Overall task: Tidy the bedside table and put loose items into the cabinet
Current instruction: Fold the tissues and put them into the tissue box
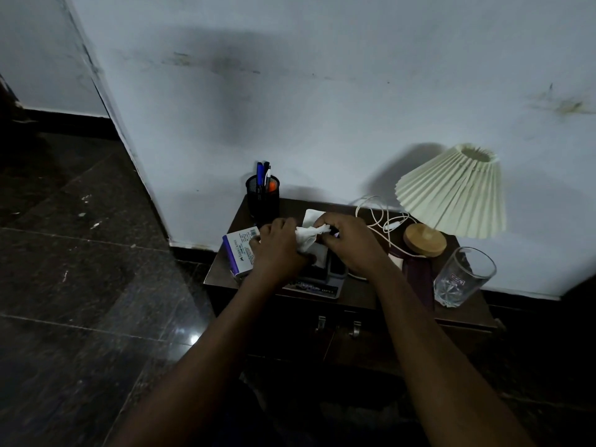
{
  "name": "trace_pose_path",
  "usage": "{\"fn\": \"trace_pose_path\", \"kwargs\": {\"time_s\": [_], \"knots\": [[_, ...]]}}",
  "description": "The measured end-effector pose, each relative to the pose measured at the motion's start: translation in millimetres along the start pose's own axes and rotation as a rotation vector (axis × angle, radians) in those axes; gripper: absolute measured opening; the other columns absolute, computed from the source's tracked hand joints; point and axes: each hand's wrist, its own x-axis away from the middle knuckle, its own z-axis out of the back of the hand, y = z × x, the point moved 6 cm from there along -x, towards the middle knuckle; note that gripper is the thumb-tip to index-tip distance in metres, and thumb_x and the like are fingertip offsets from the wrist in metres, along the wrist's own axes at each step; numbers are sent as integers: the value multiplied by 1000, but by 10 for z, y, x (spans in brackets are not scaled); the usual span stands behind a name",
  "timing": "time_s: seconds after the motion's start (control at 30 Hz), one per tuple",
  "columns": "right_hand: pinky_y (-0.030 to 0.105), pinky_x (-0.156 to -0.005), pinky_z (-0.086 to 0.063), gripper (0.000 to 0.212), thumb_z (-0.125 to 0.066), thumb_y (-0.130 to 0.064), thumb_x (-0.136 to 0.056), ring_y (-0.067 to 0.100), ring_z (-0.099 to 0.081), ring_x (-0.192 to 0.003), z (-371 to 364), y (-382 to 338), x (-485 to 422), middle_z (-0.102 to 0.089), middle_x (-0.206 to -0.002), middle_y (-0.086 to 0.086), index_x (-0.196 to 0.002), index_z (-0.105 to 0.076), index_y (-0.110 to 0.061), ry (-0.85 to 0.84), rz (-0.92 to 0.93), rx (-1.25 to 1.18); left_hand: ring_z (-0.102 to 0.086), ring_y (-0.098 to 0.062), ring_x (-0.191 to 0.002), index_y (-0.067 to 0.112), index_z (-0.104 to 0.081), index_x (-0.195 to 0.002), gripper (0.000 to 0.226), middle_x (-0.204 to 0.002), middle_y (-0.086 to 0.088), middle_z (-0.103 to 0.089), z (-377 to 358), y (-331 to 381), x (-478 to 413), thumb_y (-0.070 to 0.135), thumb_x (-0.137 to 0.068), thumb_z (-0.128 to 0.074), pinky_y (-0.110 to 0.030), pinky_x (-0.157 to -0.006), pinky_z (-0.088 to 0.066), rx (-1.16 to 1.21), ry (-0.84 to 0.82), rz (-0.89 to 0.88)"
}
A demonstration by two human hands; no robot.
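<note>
Left grip [277, 246] and right grip [351, 243] tight on crumpled tissue [306, 237], amid box [240, 250], lamp [458, 191], glass [464, 275].

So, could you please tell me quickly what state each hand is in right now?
Left hand: fingers curled, holding the white tissue.
Right hand: pinching the same tissue's upper end.

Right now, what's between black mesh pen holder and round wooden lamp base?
Head view: left hand and right hand holding crumpled white tissue, then looped white cable.
</note>
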Motion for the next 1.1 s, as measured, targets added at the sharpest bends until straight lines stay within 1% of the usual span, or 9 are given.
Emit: {"fn": "trace_pose_path", "kwargs": {"time_s": [0.2,0.3,0.43,0.5,0.6,0.73,0.8,0.87,1.1], "knots": [[41,-73,-54,18,-65,-7,-86,17,-69,-80,19,-9,22,-75,-88,-3,-95,-75,-19,6,15,-7,-45,-36,-130,20,-50,-128,68,-136,-9,-53,19,0,-4,50,-75,-81,-58,-105,-34,-57,57,58],[41,-69,-52,19,-63,-7,-84,16,-65,-74,-7,8,28,-73,-83,-2,-91,-73,-23,-26,8,63,-42,-37,-131,21,-49,-124,66,-137,-8,-51,30,-34,-14,45,-73,-84,-57,-106,-33,-10,3,101],[29,-64,-45,21,-64,-6,-83,11,-62,-71,-42,20,32,-72,-81,-3,-90,-74,-23,-38,4,66,-40,-36,-134,27,-52,-126,59,-139,-6,-48,80,-53,-22,33,-76,-83,-57,-111,-31,69,-56,141],[22,-63,-41,19,-65,-6,-82,9,-60,-72,-73,19,34,-73,-82,-3,-89,-74,-21,-45,1,71,-41,-35,-133,29,-54,-126,57,-138,-6,-49,119,-62,-25,29,-76,-82,-57,-112,-33,116,-76,129],[21,-59,-36,14,-68,-9,-82,10,-58,-72,-125,41,44,-72,-81,-1,-88,-75,-19,-57,-25,115,-43,-34,-133,30,-60,-124,54,-138,-6,-50,163,-45,-50,29,-76,-84,-57,-112,-36,98,-150,37],[9,-57,-37,18,-69,-6,-80,12,-59,-74,-126,27,54,-73,-84,1,-90,-77,-19,-69,-34,152,-46,-34,-134,30,-68,-122,45,-141,-7,-52,191,3,-81,35,-81,-83,-57,-112,-38,29,-201,-53],[15,-59,-37,20,-71,-5,-80,17,-64,-79,-109,19,62,-73,-87,2,-92,-77,-20,-86,-41,164,-43,-36,-137,28,-70,-124,41,-146,-5,-51,194,4,-103,36,-85,-80,-58,-114,-36,-2,-193,-66],[30,-65,-42,19,-74,-9,-79,23,-66,-85,-100,10,60,-74,-91,4,-95,-75,-19,-105,-44,206,-37,-35,-141,29,-70,-127,41,-151,-1,-47,204,-5,-121,37,-88,-78,-58,-115,-33,-31,-181,-64],[40,-79,-50,24,-69,-11,-82,35,-65,-103,-101,-24,54,-73,-109,11,-106,-69,-17,-107,-40,447,-29,-34,-145,34,-73,-121,32,-157,2,-40,187,64,-201,38,-90,-75,-59,-113,-24,-163,-213,-96]]}}
